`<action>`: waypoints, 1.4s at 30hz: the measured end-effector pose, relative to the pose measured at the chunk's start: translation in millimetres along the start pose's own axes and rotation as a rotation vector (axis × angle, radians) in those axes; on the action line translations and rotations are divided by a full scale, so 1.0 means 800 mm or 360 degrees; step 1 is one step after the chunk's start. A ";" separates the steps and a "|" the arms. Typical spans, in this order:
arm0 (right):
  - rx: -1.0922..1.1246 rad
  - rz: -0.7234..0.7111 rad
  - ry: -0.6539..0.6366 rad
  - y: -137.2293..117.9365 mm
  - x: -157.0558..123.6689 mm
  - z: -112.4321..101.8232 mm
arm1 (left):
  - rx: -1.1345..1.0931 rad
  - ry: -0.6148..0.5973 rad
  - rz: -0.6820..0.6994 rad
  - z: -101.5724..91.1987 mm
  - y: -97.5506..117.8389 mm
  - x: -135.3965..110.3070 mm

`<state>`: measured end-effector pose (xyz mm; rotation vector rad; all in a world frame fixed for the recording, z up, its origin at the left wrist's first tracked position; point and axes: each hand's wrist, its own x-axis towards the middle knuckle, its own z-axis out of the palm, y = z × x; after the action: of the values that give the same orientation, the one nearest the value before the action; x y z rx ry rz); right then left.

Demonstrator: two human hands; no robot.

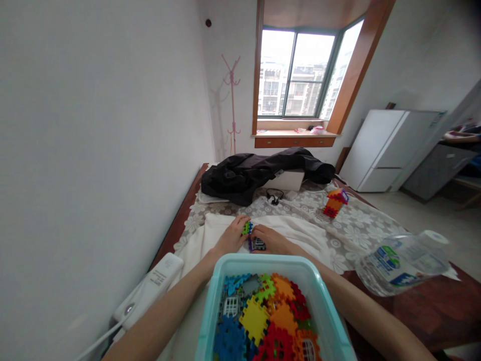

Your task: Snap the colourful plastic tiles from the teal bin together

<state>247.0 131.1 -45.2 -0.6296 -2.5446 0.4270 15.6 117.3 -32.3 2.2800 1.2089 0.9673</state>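
Two hands at toy tiles on a white cloth.
Left hand (233, 234) pinched a green tile (246, 228), fingers closed; right hand (271, 239), touching it, gripped a grey tile (257, 244). Both sat just beyond the teal bin (322, 296) of tiles. Bottle (404, 260) lay far right.

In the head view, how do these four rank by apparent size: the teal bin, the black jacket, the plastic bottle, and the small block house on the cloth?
1. teal bin, largest, though it is nearest the camera.
2. black jacket, a bit smaller in the picture but much farther away.
3. plastic bottle, also near the camera.
4. block house, smallest.
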 end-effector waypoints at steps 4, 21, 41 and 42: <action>0.0005 0.0026 0.0000 -0.005 -0.002 -0.001 | 0.0019 0.0003 -0.0014 0.000 0.003 0.001; -0.0095 0.0213 0.0271 0.030 -0.005 -0.003 | -0.0013 -0.0029 0.0046 0.003 0.005 -0.001; -0.0168 0.0218 0.0257 0.030 -0.006 -0.005 | -0.0261 -0.0016 -0.0097 -0.001 0.018 0.003; -0.0191 0.0215 0.0253 0.029 -0.006 -0.006 | -0.0251 0.0000 -0.0112 -0.002 0.019 0.003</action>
<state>261.0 149.3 -52.2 -0.8489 -2.3982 0.2597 24.1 111.0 -20.8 2.1019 1.1617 0.9995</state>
